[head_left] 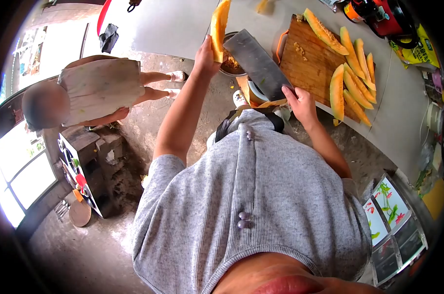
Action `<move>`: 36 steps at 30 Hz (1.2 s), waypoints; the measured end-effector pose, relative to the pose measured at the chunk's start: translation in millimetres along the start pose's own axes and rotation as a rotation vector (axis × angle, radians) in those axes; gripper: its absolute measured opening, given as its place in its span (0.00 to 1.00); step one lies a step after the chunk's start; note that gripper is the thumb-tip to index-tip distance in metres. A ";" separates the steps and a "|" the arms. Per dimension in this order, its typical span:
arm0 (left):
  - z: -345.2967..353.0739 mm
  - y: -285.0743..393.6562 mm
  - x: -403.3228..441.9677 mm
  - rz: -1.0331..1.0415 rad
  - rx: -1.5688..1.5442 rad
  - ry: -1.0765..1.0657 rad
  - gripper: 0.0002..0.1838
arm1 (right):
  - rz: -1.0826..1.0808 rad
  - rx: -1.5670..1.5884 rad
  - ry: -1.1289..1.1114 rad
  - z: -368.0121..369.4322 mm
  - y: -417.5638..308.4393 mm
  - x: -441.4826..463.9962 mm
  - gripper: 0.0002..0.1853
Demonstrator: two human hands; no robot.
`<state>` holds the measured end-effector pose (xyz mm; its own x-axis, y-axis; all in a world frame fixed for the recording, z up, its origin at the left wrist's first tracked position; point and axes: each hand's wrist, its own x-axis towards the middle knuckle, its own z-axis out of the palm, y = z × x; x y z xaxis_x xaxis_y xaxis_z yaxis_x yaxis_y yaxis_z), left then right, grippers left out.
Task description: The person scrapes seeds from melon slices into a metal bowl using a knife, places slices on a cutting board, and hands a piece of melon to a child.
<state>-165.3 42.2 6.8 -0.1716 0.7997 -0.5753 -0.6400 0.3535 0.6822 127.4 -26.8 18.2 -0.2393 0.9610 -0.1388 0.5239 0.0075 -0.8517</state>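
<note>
My left hand [206, 58] is closed around the lower end of an orange-fleshed melon slice [220, 28], held up near the table's front edge. In my right hand [303, 104] is the handle of a broad-bladed cleaver [259, 64]. Its blade slants up and left toward the melon slice; I cannot tell whether they touch. Partly hidden behind the blade is a metal bowl [227, 70] with orange scraps in it. A wooden cutting board [300, 73] lies to the right, bearing several cut melon slices [357, 83] and some pulpy bits [299, 49].
Another person [102, 88] stands on the left, away from the table. The pale table [183, 24] carries a red and black appliance [391, 19] and a yellow package [422, 49] at the right. Stacked bricks [107, 147] stand on the floor at left, a glass-paned cabinet [396, 220] at lower right.
</note>
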 end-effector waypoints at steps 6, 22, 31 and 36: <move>-4.5 3.7 0.8 0.041 -0.042 -0.162 0.20 | -0.072 0.041 0.109 2.1 -7.5 -6.7 0.21; -8.1 6.1 -1.7 -0.160 -0.376 -0.384 0.16 | -0.140 -0.130 0.197 -1.2 -12.4 -13.9 0.18; -17.2 4.4 -32.1 -0.443 -0.536 -0.482 0.12 | -0.249 0.040 0.205 0.6 -16.2 3.5 0.13; -15.0 -0.8 -49.8 -0.529 -0.640 -0.491 0.12 | -0.213 0.049 0.171 18.5 -9.4 11.4 0.15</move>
<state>-167.5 -5.2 28.2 0.4955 0.7783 -0.3856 -0.8568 0.5110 -0.0694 104.7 -21.0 15.3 -0.1966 0.9719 0.1299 0.4357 0.2052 -0.8764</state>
